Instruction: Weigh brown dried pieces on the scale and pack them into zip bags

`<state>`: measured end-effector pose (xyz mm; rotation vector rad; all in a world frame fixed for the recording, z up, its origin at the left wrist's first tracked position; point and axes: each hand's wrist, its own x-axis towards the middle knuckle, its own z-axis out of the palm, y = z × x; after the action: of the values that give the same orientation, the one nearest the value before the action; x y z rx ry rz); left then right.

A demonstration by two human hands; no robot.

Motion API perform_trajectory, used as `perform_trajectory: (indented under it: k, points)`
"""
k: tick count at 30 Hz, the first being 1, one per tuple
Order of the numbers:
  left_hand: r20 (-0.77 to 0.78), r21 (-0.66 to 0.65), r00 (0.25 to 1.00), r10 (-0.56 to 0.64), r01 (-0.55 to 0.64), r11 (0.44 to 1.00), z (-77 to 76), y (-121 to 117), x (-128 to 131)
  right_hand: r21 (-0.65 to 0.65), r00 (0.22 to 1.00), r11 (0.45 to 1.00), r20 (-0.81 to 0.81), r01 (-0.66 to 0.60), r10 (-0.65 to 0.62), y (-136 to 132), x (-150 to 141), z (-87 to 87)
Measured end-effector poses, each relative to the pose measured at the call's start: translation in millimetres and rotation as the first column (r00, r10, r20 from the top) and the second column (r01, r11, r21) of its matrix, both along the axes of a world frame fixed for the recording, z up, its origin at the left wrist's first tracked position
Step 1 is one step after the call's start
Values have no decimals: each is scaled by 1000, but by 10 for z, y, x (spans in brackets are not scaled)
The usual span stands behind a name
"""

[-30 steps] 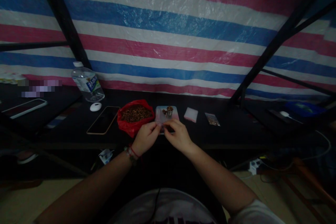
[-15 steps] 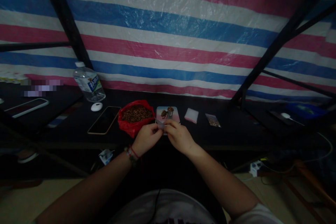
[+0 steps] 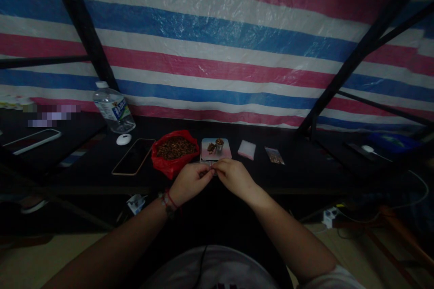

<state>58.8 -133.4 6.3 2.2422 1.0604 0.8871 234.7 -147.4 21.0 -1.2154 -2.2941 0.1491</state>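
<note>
My left hand point(image 3: 190, 182) and my right hand point(image 3: 233, 176) meet fingertip to fingertip just in front of a small flat scale point(image 3: 215, 151) on the dark table. Both pinch a small thin clear piece, probably a little plastic bag, too dim to name for sure. On the scale stands a small metal cup point(image 3: 219, 144) beside a little heap of brown bits. A red bag point(image 3: 173, 151) full of brown seeds lies to the left of the scale.
A phone point(image 3: 133, 156), a white round object point(image 3: 123, 139) and a water bottle point(image 3: 113, 108) lie left of the red bag. Two small packets point(image 3: 246, 149) point(image 3: 274, 155) lie right of the scale. A striped tarp hangs behind; black frame bars cross both sides.
Both hands have drawn back a little toward me, off the scale's front edge, still pinched together on the thin clear piece.
</note>
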Motion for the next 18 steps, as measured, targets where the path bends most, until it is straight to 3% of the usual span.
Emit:
perform_trajectory:
  k: [7, 13, 18]
  points:
    - [-61, 86, 998, -9, 14, 996, 98, -21, -33, -29, 951, 998, -305, -52, 41, 58, 45, -17]
    - [-87, 99, 995, -44, 53, 994, 98, -40, -47, -79, 955, 991, -285, -110, 83, 67, 38, -26]
    - [-17, 235, 995, 99, -92, 968, 93, 14, -100, -86, 955, 984, -266, -158, 130, 55, 58, 1]
